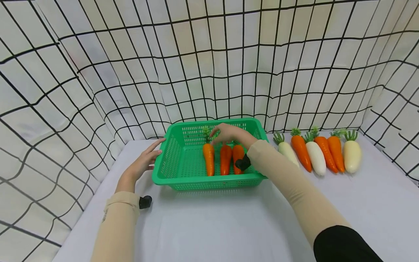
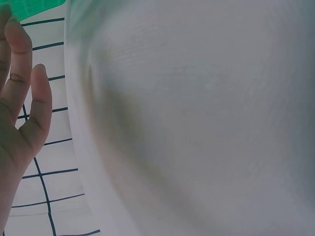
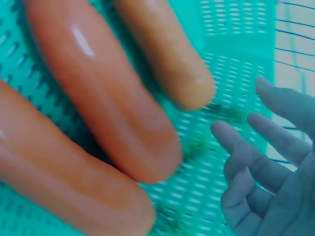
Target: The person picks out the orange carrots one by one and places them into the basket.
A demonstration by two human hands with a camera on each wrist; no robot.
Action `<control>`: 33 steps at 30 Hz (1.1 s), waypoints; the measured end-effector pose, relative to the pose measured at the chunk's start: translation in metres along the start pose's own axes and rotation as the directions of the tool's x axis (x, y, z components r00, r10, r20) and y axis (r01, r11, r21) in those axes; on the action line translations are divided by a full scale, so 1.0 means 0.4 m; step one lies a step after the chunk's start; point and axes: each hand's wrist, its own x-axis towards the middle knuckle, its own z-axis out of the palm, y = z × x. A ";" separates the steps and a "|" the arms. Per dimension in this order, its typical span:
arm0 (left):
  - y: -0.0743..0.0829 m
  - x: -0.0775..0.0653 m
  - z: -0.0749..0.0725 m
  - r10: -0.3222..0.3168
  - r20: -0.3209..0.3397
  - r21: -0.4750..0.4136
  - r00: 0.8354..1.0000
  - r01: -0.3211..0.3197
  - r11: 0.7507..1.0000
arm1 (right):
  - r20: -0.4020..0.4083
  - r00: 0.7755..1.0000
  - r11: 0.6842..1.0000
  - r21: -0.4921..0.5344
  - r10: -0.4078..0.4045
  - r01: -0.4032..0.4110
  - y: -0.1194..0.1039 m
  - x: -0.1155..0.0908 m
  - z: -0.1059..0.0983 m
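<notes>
A green plastic basket stands on the white table with three orange carrots lying side by side in it: a left carrot, a middle carrot and a right carrot. Over the leafy ends of these carrots is my right hand, inside the basket. The right wrist view shows this hand with loosely bent fingers and nothing between them, beside the carrot tops. At the basket's left rim, my left hand has its fingertips right at the edge, fingers fairly straight.
Right of the basket, a row of vegetables lies on the table: a slim white radish, several carrots and other white radishes. Black netting over white cloth borders the table at the back and both sides.
</notes>
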 end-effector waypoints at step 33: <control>-0.002 -0.001 0.000 0.007 0.013 0.002 1.000 -0.007 1.000 | -0.398 0.917 1.000 0.001 -0.014 0.016 0.243 -0.340 -0.173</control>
